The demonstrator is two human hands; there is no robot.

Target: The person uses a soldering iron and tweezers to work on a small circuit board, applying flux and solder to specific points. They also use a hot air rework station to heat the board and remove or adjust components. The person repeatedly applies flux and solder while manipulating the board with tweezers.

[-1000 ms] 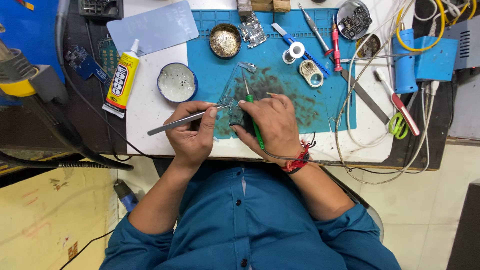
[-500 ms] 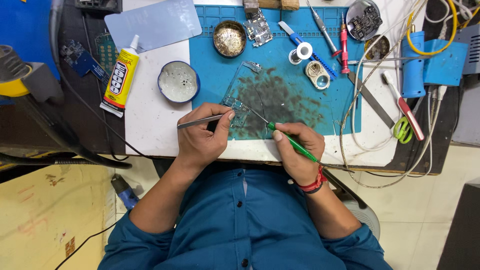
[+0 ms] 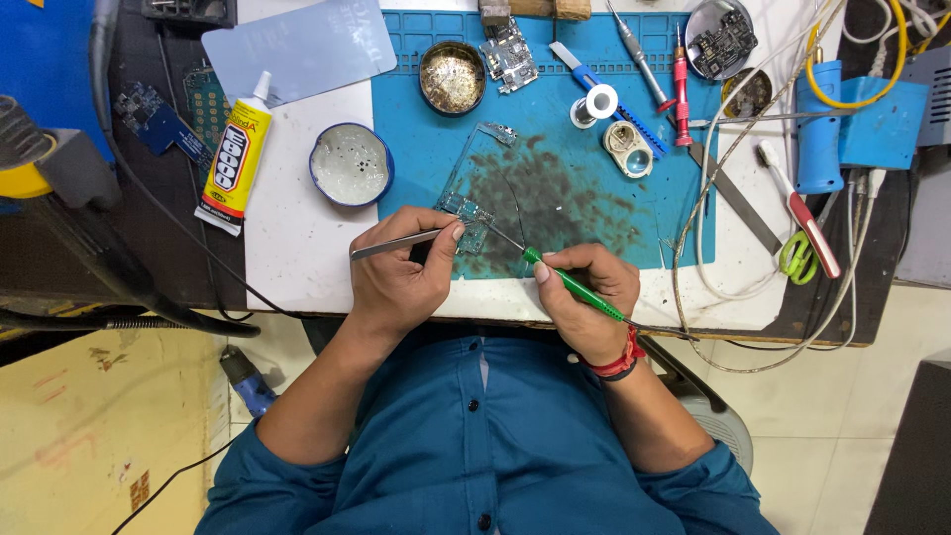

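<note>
- Your left hand (image 3: 401,282) is closed around a pair of slim silver metal tweezers (image 3: 396,244), thumb and forefinger pinching the shaft. The tips reach a small green circuit board (image 3: 466,210) lying on the near left part of the blue silicone work mat (image 3: 614,213).
- Your right hand (image 3: 584,297) grips a green-handled soldering iron (image 3: 575,285) like a pen; its thin dark tip slants up and left to end just beside the board.
- Change: a second ago your right hand lay over the board and hid it. It has since drawn back toward the near table edge, so board and both tool tips now show in the open. The tweezers have stayed on the board throughout.
- Meaning, as a judgement: the board is pinned from the left while the iron works it from the right; the work sits at its right edge.
- A clear plastic sheet (image 3: 485,168) lies under or just behind the board; its outline is faint against the mat's dark scorched patch (image 3: 565,203).
- Nearby: a blue-rimmed round dish (image 3: 351,164), a brass tin (image 3: 453,77), a yellow glue tube (image 3: 236,157).
- Hard to make out: whether the iron tip actually touches the board, and which component is gripped.
- Cut off: the top of the bench.
</note>
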